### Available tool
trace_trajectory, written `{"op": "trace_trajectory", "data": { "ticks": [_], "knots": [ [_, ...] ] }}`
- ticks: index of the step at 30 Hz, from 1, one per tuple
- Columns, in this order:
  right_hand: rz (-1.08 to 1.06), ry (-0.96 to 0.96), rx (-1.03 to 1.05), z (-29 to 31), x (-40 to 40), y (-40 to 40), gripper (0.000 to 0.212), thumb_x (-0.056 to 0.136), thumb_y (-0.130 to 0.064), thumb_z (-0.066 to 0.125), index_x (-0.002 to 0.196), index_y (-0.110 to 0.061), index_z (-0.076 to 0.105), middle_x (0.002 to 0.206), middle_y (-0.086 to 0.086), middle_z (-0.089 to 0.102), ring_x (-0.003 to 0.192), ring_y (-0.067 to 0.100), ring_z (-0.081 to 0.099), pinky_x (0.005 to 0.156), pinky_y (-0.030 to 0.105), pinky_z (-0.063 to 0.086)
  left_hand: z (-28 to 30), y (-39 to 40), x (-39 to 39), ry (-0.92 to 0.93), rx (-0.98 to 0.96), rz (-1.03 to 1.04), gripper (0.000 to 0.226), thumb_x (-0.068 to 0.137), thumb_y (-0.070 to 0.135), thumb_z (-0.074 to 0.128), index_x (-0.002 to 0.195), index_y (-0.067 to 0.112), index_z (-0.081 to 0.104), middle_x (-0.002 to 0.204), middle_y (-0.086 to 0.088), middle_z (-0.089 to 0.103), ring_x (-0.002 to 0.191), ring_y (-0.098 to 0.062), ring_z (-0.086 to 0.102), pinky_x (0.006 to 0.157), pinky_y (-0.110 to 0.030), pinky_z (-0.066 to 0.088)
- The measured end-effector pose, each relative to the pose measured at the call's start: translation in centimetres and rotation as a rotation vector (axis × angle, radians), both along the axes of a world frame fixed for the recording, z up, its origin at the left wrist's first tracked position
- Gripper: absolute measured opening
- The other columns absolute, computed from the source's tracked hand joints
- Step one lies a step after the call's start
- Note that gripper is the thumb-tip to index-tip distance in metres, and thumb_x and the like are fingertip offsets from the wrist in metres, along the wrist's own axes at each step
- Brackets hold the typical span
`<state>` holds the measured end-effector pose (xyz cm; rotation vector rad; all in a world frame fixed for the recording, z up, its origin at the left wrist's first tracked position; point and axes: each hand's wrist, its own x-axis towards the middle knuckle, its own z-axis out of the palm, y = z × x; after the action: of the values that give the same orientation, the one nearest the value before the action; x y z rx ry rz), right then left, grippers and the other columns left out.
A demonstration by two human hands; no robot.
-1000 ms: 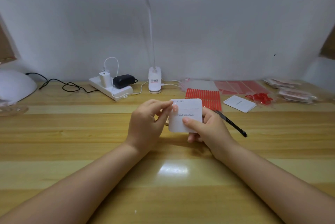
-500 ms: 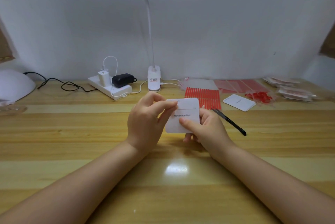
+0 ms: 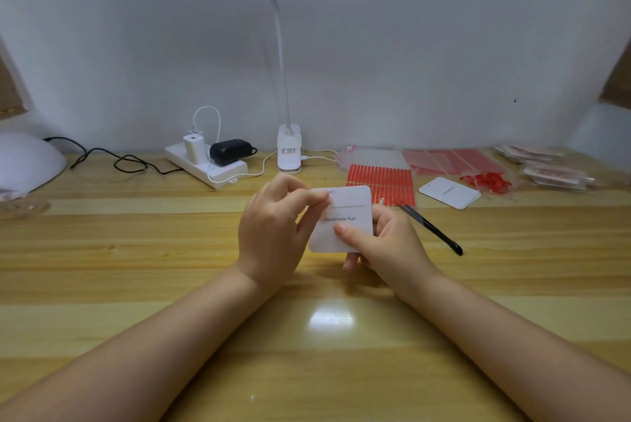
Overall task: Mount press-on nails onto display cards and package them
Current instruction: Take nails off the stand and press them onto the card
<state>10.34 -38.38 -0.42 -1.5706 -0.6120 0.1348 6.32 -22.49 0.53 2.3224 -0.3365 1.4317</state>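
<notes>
Wooden table [image 3: 102, 251] under power strip [image 3: 208, 167], tweezers [image 3: 431, 228].

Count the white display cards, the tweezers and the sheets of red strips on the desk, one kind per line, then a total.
White display cards: 2, one held in both hands, one lying on the desk at right
Black tweezers: 1
Sheets of red strips: 1
Total: 4
</notes>
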Motion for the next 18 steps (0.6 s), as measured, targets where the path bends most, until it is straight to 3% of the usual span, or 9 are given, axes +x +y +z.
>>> {"op": "trace_trajectory", "data": {
  "ticks": [18],
  "knots": [
    [0.017,-0.041,0.017,0.11,-0.22,-0.06,0.015,0.089,-0.004,0.064,0.102,-0.011,0.067,0.094,0.015,0.068,0.044,0.018,0.057,0.043,0.016,0.041,-0.04,-0.25,-0.30,0.034,0.142,0.071,0.011,0.082,0.016,0.071,0.075,0.007,0.073,0.073,-0.009,0.061,0.062,-0.028,0.056,0.053,-0.038,0.045]
  ]
}}
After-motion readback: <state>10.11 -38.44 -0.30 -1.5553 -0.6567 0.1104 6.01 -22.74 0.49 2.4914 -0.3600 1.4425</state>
